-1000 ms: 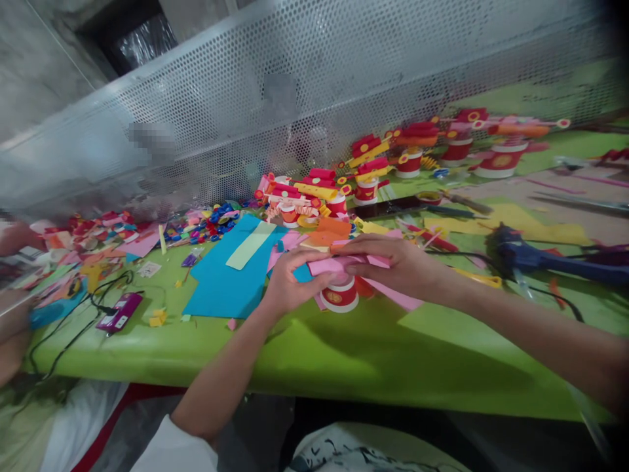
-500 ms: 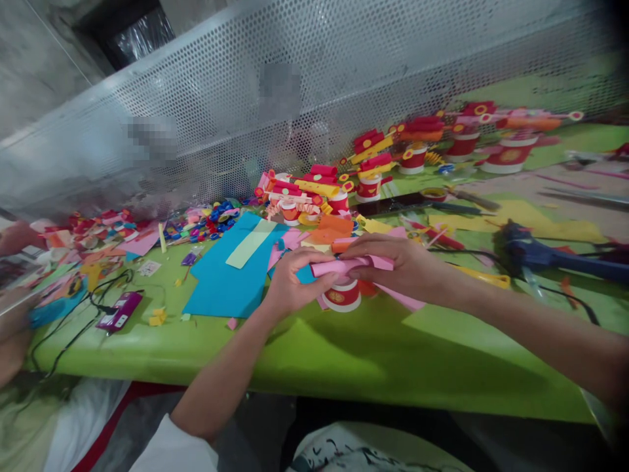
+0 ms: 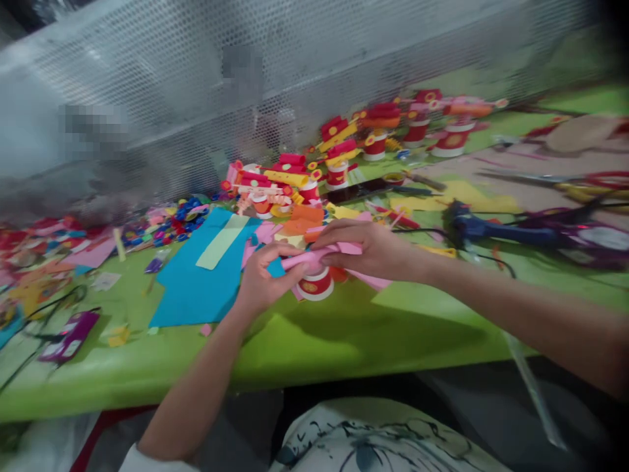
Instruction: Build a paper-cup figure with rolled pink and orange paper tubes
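Note:
Between my two hands is a rolled strip of pink foam sheet (image 3: 318, 257), held level just over a red and white paper cup (image 3: 316, 284). My left hand (image 3: 268, 274) pinches the roll's left end between thumb and fingers. My right hand (image 3: 373, 249) is closed on its right part, where a loose pink flap sticks out. The cup stands near the table's front edge, and its upper part is hidden behind the roll and my fingers. Blue foam sheets (image 3: 196, 288) with a pale green strip (image 3: 222, 242) across them lie left of my left hand.
Decorated red cups (image 3: 455, 139) stand along the perforated metal screen (image 3: 162, 85). To the right lie a blue glue gun (image 3: 484, 226), scissors (image 3: 521, 176) and a dark cord. A purple plug box (image 3: 71, 337) and a yellow block (image 3: 118, 336) sit on the green table cover (image 3: 187, 354).
The view has turned to the right, so everything appears shifted left. Both hands still hold the pink roll over the cup, with the fingers only slightly moved. The roll looks flatter.

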`<state>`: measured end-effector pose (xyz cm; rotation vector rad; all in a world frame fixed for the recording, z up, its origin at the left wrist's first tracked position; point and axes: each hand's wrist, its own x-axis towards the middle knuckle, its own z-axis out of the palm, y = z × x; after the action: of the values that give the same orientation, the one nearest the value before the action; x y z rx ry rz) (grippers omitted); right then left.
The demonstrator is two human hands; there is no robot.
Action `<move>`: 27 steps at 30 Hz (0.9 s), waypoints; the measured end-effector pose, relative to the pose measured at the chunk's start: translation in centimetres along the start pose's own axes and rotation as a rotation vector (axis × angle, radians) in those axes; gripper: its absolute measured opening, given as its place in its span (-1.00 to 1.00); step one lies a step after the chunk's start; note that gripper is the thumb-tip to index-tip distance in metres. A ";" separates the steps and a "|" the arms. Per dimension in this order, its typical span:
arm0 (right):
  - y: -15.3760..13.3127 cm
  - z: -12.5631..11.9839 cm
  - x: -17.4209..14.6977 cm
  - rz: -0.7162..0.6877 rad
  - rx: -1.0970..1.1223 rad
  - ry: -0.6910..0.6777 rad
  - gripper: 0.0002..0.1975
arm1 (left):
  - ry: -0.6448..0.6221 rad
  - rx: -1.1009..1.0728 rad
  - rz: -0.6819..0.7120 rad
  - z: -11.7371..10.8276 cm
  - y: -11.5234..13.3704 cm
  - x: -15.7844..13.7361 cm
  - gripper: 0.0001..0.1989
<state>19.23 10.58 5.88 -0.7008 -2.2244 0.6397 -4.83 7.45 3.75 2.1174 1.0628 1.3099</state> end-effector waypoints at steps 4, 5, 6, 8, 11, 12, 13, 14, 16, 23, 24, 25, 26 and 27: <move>0.2 0.1 -0.1 -0.014 0.023 -0.018 -0.81 | 0.003 0.086 -0.057 -0.2 0.1 -0.2 -0.84; 0.2 0.1 -0.1 -0.014 0.020 -0.020 -0.82 | -0.012 0.090 -0.070 -0.3 0.0 -0.2 -0.83; 0.1 0.1 -0.1 -0.019 0.017 -0.025 -0.82 | -0.020 0.077 -0.093 -0.3 0.0 -0.3 -0.80; -0.1 0.0 0.0 -0.030 0.010 -0.033 -0.82 | -0.026 0.030 -0.139 -0.5 -0.1 -0.4 -0.69; -0.5 -0.3 0.0 -0.031 0.004 -0.053 -0.81 | -0.029 0.027 -0.165 -0.5 0.1 -0.5 -0.71; -0.6 -0.4 0.0 -0.025 0.001 -0.055 -0.81 | -0.029 0.047 -0.160 -0.5 0.2 -0.4 -0.75; -0.7 -0.5 0.0 -0.019 -0.002 -0.054 -0.81 | -0.026 0.066 -0.148 -0.4 0.4 -0.4 -0.79; -0.8 -0.5 -0.1 -0.012 -0.009 -0.050 -0.81 | -0.022 0.078 -0.136 -0.4 0.7 -0.3 -0.81; -0.8 -0.5 -0.1 0.003 -0.025 -0.028 -0.80 | -0.021 0.081 -0.096 -0.3 1.0 -0.2 -0.84; -0.7 -0.6 0.1 0.012 -0.052 0.003 -0.76 | -0.027 -0.030 -0.079 -0.5 0.9 0.1 -0.76; -0.8 -0.7 0.1 0.013 -0.066 0.005 -0.75 | -0.033 -0.047 -0.079 -0.6 0.9 0.0 -0.73; -0.8 -0.8 0.1 0.010 -0.079 0.006 -0.74 | -0.040 -0.062 -0.080 -0.7 0.9 0.0 -0.71; -0.9 -0.9 0.2 0.001 -0.090 0.005 -0.72 | -0.044 -0.079 -0.079 -0.8 0.9 0.0 -0.70; -0.9 -0.9 0.2 -0.011 -0.102 0.005 -0.70 | -0.048 -0.098 -0.080 -1.0 0.9 0.0 -0.69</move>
<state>19.55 10.23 7.12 -0.7400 -2.2671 0.5220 -5.32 6.83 4.82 2.0039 1.0316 1.2418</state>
